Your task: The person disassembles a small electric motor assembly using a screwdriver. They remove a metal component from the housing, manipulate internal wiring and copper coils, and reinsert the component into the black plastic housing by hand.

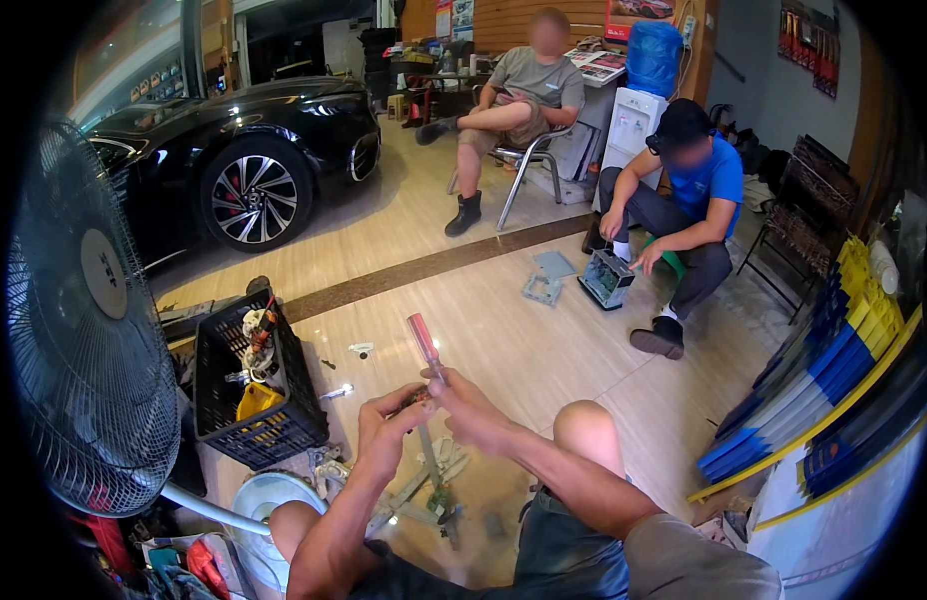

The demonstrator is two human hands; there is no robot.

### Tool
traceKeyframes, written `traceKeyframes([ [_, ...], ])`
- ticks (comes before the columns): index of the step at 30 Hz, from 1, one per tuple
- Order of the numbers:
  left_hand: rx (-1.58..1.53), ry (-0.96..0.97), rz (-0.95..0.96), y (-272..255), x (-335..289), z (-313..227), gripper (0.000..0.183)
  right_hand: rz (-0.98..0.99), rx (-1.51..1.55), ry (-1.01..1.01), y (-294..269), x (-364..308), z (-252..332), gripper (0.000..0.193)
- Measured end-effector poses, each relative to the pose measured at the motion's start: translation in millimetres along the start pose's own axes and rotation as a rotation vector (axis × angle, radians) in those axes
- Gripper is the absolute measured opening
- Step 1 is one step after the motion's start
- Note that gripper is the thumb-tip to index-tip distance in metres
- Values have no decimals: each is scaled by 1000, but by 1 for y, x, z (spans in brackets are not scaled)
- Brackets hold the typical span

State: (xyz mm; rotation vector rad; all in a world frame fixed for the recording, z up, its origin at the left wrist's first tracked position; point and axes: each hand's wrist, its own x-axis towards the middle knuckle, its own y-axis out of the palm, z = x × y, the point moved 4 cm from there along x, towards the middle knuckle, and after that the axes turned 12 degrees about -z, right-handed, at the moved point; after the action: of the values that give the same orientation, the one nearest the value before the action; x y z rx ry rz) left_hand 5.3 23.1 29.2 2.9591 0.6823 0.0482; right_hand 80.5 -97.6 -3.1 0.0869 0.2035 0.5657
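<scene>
My right hand [471, 408] is closed around the lower part of a screwdriver [424, 338], whose clear red handle points up and away from me. Close beside it, my left hand [389, 428] pinches a small part with green and reddish bits, mostly hidden by the fingers; it looks like a circuit board. Below the hands a flat grey ribbon-like strip [429, 452] hangs down toward a small green board [442, 503] near the floor. Cloth-like grey-white pieces [449, 460] lie around it between my knees.
A black plastic crate [259, 385] with tools and a standing fan [104, 290] are on the left. Small parts [361, 349] lie on the floor ahead. One person in blue [699, 190] works on a metal-cased device [608, 278]; another [534, 90] sits behind, near a black car [254, 150].
</scene>
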Motion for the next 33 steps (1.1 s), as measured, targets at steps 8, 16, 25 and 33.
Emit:
traceKeyframes([
  [8, 26, 40, 77, 1, 0, 11, 41, 143, 45, -12, -6, 14, -15, 76],
  [16, 132, 129, 129, 1, -3, -2, 50, 213, 74, -82, -9, 7, -10, 79],
  [25, 82, 101, 165, -3, -8, -4, 53, 77, 33, -240, 0, -7, 9, 60],
  [33, 15, 139, 151, -3, -9, -11, 57, -30, -30, -410, -2, -12, 15, 50],
])
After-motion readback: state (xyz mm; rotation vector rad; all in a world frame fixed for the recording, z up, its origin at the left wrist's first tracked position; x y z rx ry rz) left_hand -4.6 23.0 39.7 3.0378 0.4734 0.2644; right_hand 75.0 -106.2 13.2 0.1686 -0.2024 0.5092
